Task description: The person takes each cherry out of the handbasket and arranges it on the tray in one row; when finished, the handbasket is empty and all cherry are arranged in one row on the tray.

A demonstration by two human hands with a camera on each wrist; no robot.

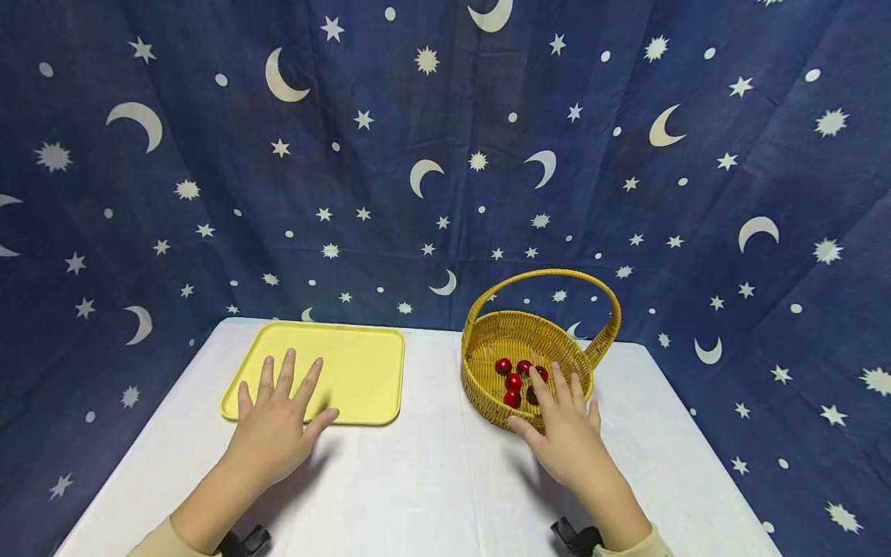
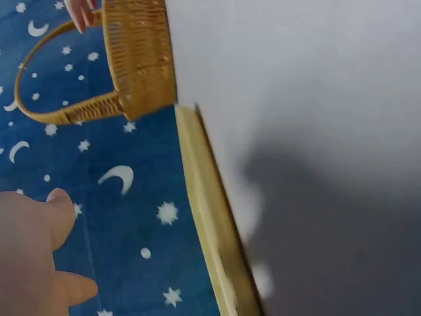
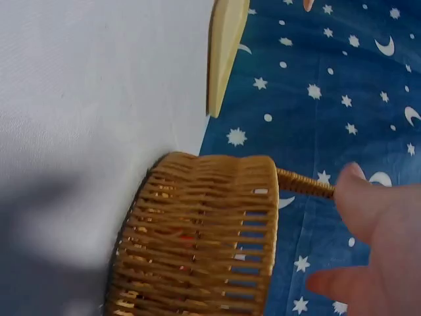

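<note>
My left hand (image 1: 273, 433) is spread over the near edge of a yellow tray (image 1: 369, 371), its fingers straight and holding nothing. On the right, a round wicker basket (image 1: 480, 398) with a tall arched handle stands on the table. Several dark red cherries (image 1: 513, 381) lie inside it, some partly hidden by my fingers. Above the basket's near rim hovers my right hand (image 1: 567, 441), fingers extended, gripping nothing. In the right wrist view the basket's woven side (image 3: 204, 230) fills the lower middle, with the right thumb (image 3: 355, 197) beside it.
A white cloth covers the table (image 1: 425, 480). Directly behind the tray and basket hangs a dark blue curtain (image 1: 390, 271) printed with moons and stars, which also flanks both sides. Between the tray and the basket lies a strip of white tabletop.
</note>
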